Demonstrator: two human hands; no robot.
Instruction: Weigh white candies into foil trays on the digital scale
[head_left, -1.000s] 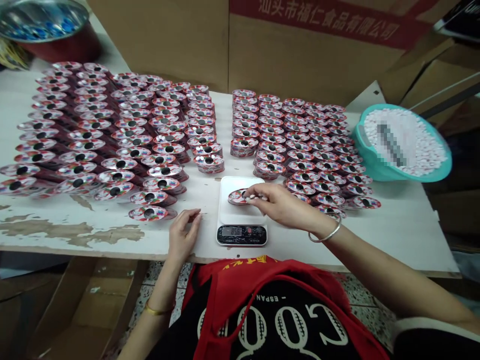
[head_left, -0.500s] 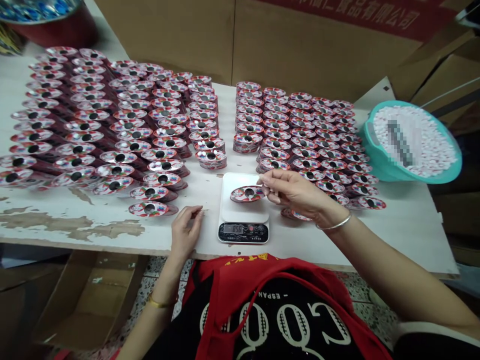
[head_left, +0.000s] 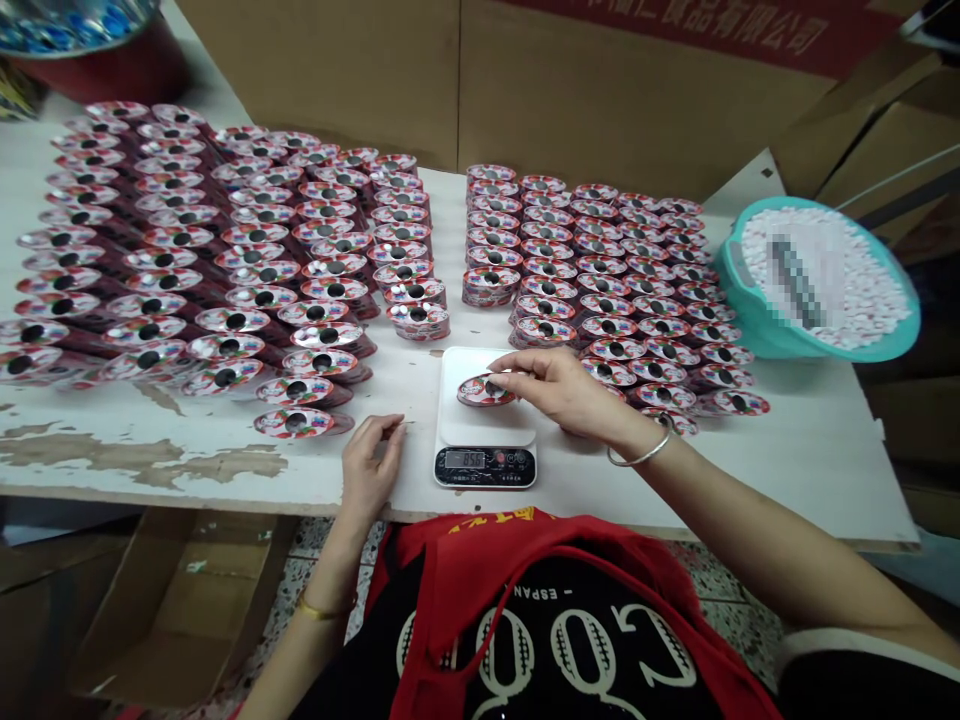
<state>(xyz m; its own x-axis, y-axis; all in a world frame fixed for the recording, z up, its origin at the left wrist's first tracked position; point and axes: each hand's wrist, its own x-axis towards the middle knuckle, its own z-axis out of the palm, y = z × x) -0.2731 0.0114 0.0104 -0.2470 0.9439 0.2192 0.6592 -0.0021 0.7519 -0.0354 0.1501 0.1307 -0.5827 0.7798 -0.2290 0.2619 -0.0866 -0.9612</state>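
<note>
An oval-topped pack (head_left: pixel 477 391), red and white with a dark round hole, is over the platform of a white kitchen scale (head_left: pixel 487 430). Its lower body is hidden from above, so I cannot tell how it rests. My right hand (head_left: pixel 551 390) reaches in from the right, thumb and fingertips pinched together at the hole. Whatever is between those fingertips cannot be made out. Left of the scale, my left hand (head_left: pixel 373 460) rests on the table edge, fingers loosely curled and apart from the thumb, holding nothing. The scale's display (head_left: pixel 465 459) appears to read 85.6.
Rows of similar packs (head_left: pixel 236 320) stand to the left, and more packs (head_left: pixel 550 287) to the right. A turquoise basin (head_left: pixel 750 300) holds many small white pieces. A red bowl (head_left: pixel 127 65) with blue-wrapped items sits back left. Cardboard boxes (head_left: pixel 360 80) line the back.
My right hand has moved left, from the pack's right end to its hole. The pack has shifted slightly left relative to the scale. My left hand has stayed in place.
</note>
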